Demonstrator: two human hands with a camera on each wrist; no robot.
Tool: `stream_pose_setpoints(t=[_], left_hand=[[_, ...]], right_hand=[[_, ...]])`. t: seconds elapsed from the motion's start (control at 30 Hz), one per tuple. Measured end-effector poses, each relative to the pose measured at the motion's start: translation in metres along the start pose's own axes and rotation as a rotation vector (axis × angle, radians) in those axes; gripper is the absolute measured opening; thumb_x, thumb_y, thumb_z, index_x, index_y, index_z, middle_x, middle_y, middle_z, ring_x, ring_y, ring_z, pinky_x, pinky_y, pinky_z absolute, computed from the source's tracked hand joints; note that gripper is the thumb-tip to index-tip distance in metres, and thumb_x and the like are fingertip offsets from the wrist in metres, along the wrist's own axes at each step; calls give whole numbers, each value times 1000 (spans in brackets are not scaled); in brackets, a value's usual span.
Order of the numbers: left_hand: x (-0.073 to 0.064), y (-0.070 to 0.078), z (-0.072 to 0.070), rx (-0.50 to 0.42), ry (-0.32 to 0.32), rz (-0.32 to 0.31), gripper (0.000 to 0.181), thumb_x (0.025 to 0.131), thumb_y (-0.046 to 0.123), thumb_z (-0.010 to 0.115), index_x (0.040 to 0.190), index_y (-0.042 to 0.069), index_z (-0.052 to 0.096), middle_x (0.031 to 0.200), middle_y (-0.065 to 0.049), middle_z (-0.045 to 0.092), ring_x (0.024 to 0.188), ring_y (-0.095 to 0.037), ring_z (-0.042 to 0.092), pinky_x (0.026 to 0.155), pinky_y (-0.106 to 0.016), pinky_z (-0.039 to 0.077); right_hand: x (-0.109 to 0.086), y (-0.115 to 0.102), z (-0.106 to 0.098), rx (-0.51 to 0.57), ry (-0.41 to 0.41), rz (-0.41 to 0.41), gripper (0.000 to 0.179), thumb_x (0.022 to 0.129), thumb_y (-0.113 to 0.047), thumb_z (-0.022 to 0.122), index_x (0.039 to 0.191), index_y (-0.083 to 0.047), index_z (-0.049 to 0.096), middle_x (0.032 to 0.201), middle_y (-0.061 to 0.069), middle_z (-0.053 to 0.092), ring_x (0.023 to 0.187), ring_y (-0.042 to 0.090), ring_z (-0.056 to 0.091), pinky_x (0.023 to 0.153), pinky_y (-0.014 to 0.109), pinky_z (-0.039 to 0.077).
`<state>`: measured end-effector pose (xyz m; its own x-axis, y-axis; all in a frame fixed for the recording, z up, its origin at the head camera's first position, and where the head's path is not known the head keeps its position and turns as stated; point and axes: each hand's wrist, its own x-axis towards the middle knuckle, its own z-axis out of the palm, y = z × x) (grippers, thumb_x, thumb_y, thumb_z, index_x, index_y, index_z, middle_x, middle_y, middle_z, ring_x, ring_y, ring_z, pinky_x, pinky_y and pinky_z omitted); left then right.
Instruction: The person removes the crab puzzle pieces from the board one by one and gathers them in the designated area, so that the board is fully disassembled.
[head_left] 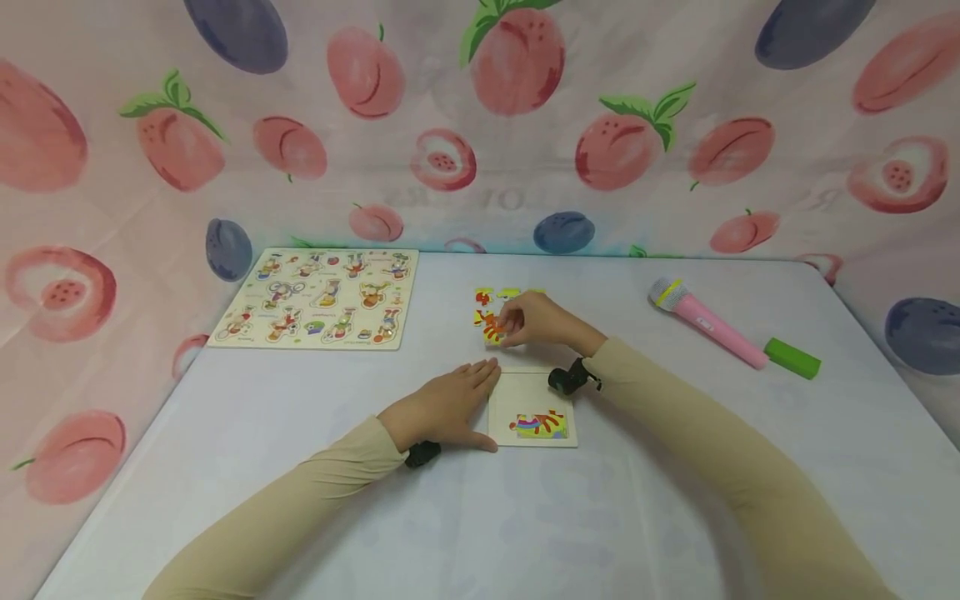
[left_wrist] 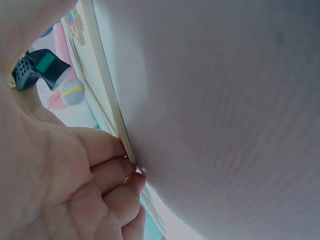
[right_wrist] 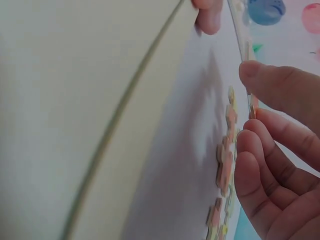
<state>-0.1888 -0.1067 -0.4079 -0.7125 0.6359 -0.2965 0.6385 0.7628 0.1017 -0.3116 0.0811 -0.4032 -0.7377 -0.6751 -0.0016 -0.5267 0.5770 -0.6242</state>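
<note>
A square wooden puzzle tray [head_left: 525, 392] lies on the white table, with a joined patch of colourful puzzle pieces [head_left: 542, 425] in its lower right. My left hand [head_left: 450, 404] rests at the tray's left side, thumb by the near corner and fingertips by the far one; the left wrist view shows fingertips against the tray's edge. Beyond the tray, my right hand [head_left: 536, 321] pinches a puzzle piece [right_wrist: 253, 107] between thumb and index finger. Loose puzzle pieces [head_left: 483, 297] lie around and behind that hand, partly hidden by it.
A larger wooden board [head_left: 315, 300] with figure pictures lies at the back left. On the right are a pink toy microphone [head_left: 712, 329] and a green block [head_left: 792, 358]. A fruit-print cloth [head_left: 480, 192] hangs behind the table.
</note>
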Motion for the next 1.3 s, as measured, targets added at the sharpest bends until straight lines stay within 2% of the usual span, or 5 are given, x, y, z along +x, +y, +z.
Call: stream_pose_setpoints(t=[0.1, 0.4, 0.7, 1.3], left_hand=[[-1, 0, -1, 0, 1, 0, 105, 77, 67, 60, 149, 2, 20, 157, -13, 17, 146, -24, 17, 120, -35, 17], [-5, 3, -5, -21, 0, 16, 102, 79, 62, 62, 148, -1, 22, 157, -16, 19, 146, -27, 18, 120, -36, 18], [-4, 2, -3, -10, -11, -6, 105, 77, 66, 61, 149, 2, 19, 158, -12, 16, 147, -23, 16, 120, -35, 17], [-3, 3, -4, -9, -14, -13, 105, 77, 66, 61, 149, 2, 20, 158, -12, 16, 147, -23, 16, 120, -35, 17]], right_hand=[[6, -2, 3, -12, -24, 9, 21, 72, -13, 81, 86, -2, 69, 74, 8, 66, 63, 9, 56, 59, 18, 47], [14, -7, 7, -46, -68, 110, 21, 72, -16, 81, 86, -5, 70, 75, 5, 63, 65, 11, 54, 60, 19, 45], [17, -8, 10, -83, -58, 111, 22, 71, -18, 82, 85, -6, 70, 74, 4, 63, 65, 12, 54, 61, 18, 44], [16, -9, 9, -53, -52, 103, 21, 72, -16, 82, 86, -4, 71, 77, 7, 67, 67, 12, 57, 61, 19, 47]])
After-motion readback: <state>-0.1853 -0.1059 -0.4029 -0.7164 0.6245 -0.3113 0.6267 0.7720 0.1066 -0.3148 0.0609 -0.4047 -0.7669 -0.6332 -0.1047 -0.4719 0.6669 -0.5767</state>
